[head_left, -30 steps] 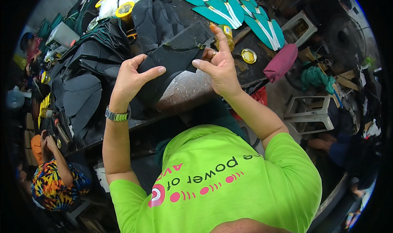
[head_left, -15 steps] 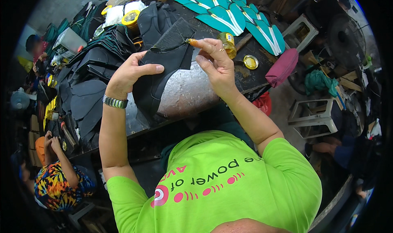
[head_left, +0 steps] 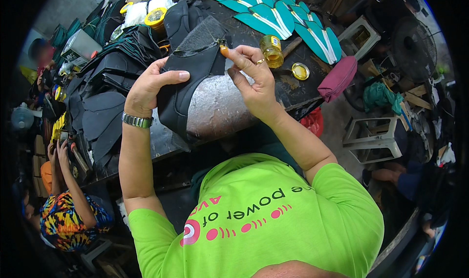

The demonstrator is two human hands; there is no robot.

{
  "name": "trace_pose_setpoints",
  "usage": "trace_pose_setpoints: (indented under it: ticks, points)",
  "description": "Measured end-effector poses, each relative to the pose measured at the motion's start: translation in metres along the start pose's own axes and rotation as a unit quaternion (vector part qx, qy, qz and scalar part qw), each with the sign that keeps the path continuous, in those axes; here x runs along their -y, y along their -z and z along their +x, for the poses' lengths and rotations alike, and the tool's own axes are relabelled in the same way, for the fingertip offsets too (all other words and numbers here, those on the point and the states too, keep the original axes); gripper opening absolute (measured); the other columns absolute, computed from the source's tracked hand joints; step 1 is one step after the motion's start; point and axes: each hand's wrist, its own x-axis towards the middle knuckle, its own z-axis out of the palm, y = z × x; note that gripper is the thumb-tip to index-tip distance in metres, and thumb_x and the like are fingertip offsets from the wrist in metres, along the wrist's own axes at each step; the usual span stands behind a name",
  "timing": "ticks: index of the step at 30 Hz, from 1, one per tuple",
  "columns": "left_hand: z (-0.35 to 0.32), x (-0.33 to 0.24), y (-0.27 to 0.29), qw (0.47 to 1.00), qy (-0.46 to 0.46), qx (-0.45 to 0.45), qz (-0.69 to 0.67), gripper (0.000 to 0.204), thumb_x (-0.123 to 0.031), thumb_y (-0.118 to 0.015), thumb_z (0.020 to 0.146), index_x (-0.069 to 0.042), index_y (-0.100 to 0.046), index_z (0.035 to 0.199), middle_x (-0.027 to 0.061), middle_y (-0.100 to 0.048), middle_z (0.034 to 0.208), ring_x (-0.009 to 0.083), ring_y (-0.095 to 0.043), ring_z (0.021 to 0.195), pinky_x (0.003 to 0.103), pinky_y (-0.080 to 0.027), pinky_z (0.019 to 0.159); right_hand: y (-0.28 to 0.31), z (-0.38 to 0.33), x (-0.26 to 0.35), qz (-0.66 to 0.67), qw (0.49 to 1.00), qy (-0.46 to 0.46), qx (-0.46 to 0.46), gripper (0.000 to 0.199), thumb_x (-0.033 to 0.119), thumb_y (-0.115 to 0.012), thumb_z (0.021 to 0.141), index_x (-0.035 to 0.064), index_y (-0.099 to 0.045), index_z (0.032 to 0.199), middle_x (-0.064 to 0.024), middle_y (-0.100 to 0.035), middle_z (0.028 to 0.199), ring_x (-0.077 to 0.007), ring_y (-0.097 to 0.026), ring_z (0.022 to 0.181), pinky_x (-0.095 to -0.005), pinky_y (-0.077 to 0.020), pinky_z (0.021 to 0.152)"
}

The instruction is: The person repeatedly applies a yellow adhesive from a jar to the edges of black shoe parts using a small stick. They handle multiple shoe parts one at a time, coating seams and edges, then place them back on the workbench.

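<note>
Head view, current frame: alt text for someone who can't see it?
A person's left hand holds a black shaped piece over a dark workbench; the right hand has an amber-smeared index fingertip at the piece's edge. Beyond the right hand are an amber jar, a round lid and teal sole-shaped pieces.

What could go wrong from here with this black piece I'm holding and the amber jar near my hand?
The amber coating on the index fingertip of your right hand could smear onto other parts of the black piece in your left hand. The amber jar is close beyond your right hand, so a careless swing might knock it. If it spilled, the nearby teal pieces could get stained.
</note>
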Motion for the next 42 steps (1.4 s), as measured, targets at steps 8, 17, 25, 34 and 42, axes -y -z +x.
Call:
trace_pose_setpoints:
  ticks: [8, 17, 25, 34, 42]
  points:
    - [0.001, 0.006, 0.007, 1.0, -0.005, -0.001, -0.023, 0.047, -0.008, -0.084, 0.075, 0.003, -0.064, 0.116, 0.0111, -0.073, 0.102, 0.0169, -0.072, 0.086, 0.029, -0.058, 0.084, -0.004, -0.011, -0.003, -0.158, 0.98, 0.125, 0.007, 0.057, -0.015, -0.067, 0.078, 0.0094, -0.069, 0.129, -0.0113, -0.058, 0.118, -0.021, -0.062, 0.09, -0.0305, -0.0525, 0.081]
    - [0.003, 0.011, 0.012, 0.999, -0.016, -0.036, -0.037, 0.045, -0.01, -0.083, 0.077, 0.003, -0.064, 0.116, 0.0102, -0.072, 0.102, 0.0169, -0.071, 0.085, 0.029, -0.059, 0.082, -0.004, -0.022, -0.007, -0.203, 0.961, 0.188, 0.029, 0.06, -0.011, -0.071, 0.071, 0.0108, -0.07, 0.127, -0.0138, -0.059, 0.116, -0.0232, -0.061, 0.089, -0.0335, -0.0516, 0.079]
    - [0.025, 0.003, 0.013, 0.98, -0.089, -0.082, -0.157, 0.025, -0.015, -0.072, 0.092, 0.0, -0.066, 0.111, 0.0109, -0.073, 0.101, 0.0186, -0.073, 0.079, 0.03, -0.061, 0.073, -0.024, -0.029, 0.031, 0.032, 0.993, -0.007, 0.112, 0.094, 0.002, -0.073, 0.087, 0.0079, -0.015, 0.161, -0.0177, -0.048, 0.147, -0.0272, -0.063, 0.112, -0.0367, -0.0478, 0.102]
    - [0.017, 0.039, -0.017, 0.971, -0.149, -0.013, -0.187, 0.043, -0.023, -0.058, 0.103, -0.002, -0.052, 0.14, 0.0064, -0.065, 0.117, 0.0124, -0.062, 0.101, 0.029, -0.05, 0.091, 0.059, 0.036, 0.037, -0.101, 0.991, 0.007, 0.089, 0.08, -0.011, -0.051, 0.083, 0.0132, -0.033, 0.158, -0.0117, -0.054, 0.146, -0.0179, -0.06, 0.111, -0.0304, -0.0499, 0.094]
    - [-0.027, 0.102, -0.039, 0.994, -0.097, -0.022, 0.052, 0.035, -0.009, -0.065, 0.097, -0.001, -0.061, 0.131, 0.0039, -0.065, 0.113, 0.0114, -0.061, 0.104, 0.026, -0.049, 0.093, 0.158, 0.169, -0.137, -0.32, 0.943, 0.055, -0.067, 0.071, -0.003, -0.055, 0.082, 0.0214, -0.049, 0.148, -0.0165, -0.065, 0.128, -0.0304, -0.067, 0.104, -0.038, -0.0517, 0.093]
